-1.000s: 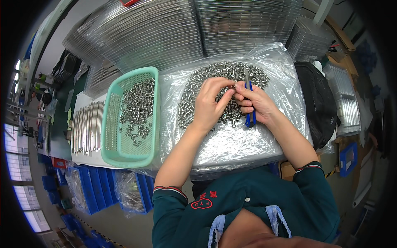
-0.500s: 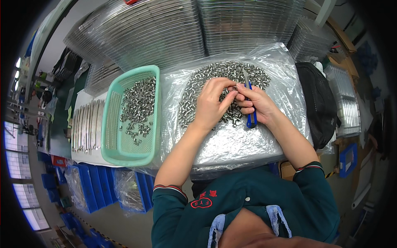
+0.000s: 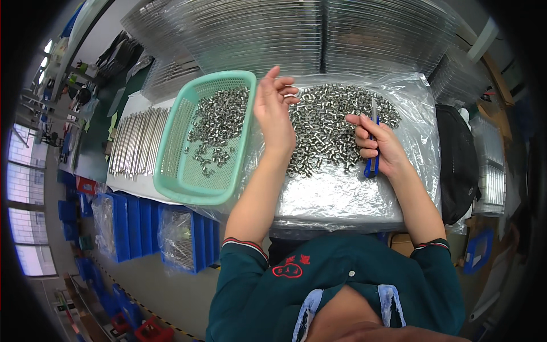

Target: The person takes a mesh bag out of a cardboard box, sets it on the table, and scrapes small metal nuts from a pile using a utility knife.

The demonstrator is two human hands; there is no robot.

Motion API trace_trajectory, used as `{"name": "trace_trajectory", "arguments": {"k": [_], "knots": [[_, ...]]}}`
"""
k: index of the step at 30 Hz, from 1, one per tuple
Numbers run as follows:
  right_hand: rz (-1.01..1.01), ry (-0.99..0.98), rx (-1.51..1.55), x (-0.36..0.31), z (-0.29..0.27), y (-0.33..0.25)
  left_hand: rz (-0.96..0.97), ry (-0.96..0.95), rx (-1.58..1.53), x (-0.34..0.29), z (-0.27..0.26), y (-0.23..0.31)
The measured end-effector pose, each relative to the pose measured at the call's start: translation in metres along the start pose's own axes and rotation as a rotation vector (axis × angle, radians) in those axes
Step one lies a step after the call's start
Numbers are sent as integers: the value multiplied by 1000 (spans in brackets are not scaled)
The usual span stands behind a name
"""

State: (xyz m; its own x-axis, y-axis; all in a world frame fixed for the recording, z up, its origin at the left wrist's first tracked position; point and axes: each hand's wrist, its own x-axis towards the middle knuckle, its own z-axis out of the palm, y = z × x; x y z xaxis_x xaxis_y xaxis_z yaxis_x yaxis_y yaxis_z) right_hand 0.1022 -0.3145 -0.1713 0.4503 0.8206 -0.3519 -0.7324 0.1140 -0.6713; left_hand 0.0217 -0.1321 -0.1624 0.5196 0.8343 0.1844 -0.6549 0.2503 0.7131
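Observation:
My left hand [image 3: 274, 114] hovers beside the right rim of a mint-green plastic basket [image 3: 163, 165]. Its fingers are apart and slightly blurred, and nothing shows in them. Small shiny metal fittings [image 3: 219, 117] lie inside the basket, mostly towards its far right part. A blue utility knife [image 3: 371, 165] is gripped in my right hand [image 3: 384, 148], its blade out and pointing away from me. That hand is over the right side of a wide pile of the same small metal fittings [image 3: 325, 128], its thumb and index finger stretched towards the left.
Clear plastic sheeting [image 3: 342, 196] covers the table under the pile. Stacked clear trays [image 3: 256, 45] rise along the back. Metal rods [image 3: 137, 142] lie left of the basket, a black bag [image 3: 458, 165] lies at the right, and blue bins [image 3: 134, 228] stand below the table's left edge.
My left hand has left my right hand and moved left to the basket's rim, its fingers spreading. My right hand keeps the utility knife. The whole view has shifted somewhat.

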Motion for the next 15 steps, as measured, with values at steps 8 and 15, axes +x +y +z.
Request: {"name": "trace_trajectory", "arguments": {"k": [8, 15], "knots": [[-84, -64, 212, 6, -8, -1, 311, -573, 1079, -8, -6, -16], [-152, -35, 254, 4, -10, -2, 297, -882, 1415, -12, -9, -17]]}}
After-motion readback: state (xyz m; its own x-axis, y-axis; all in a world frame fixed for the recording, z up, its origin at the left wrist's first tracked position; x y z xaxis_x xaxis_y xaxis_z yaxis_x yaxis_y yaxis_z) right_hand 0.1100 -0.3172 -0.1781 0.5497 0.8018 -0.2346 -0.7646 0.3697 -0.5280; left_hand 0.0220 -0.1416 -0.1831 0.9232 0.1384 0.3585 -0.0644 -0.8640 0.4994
